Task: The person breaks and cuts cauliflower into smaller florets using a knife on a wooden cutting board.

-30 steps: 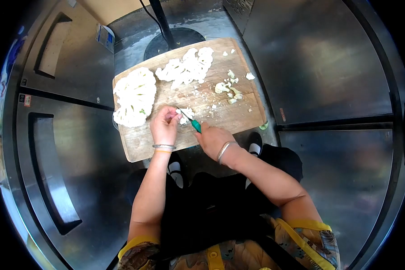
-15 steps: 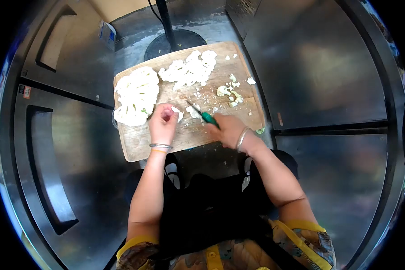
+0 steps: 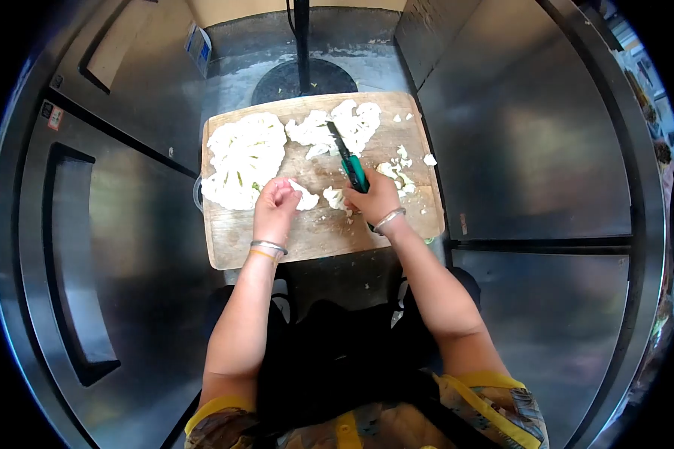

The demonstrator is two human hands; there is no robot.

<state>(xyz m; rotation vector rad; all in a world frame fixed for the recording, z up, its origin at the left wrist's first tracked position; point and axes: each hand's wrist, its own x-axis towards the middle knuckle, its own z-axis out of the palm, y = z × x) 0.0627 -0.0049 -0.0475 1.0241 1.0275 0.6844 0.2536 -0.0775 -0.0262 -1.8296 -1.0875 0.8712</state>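
Observation:
My left hand (image 3: 275,206) is closed, thumb and fingers pinching a white cauliflower floret (image 3: 305,197) low over the wooden cutting board (image 3: 292,239). In my right hand (image 3: 378,197) is a knife (image 3: 355,170) with a green handle, its narrow dark blade pointing away from me over the board. A large mass of cauliflower (image 3: 243,161) lies at the board's left. Cut florets (image 3: 356,123) are spread along the far side, partly behind the blade. Another small floret (image 3: 334,197) sits between my hands, next to the right fingers. Greenish stem trimmings (image 3: 403,182) lie beyond my right hand.
Steel refrigerator doors (image 3: 75,247) stand close on the left, with more steel doors (image 3: 532,150) on the right. Behind the board a black pole rises from a round base (image 3: 269,86). Small crumbs and a stray white piece (image 3: 429,159) lie near the board's right edge.
My right hand has turned the knife so its blade points away from me rather than toward the left hand. The left hand still pinches the floret. The whole view has shifted slightly.

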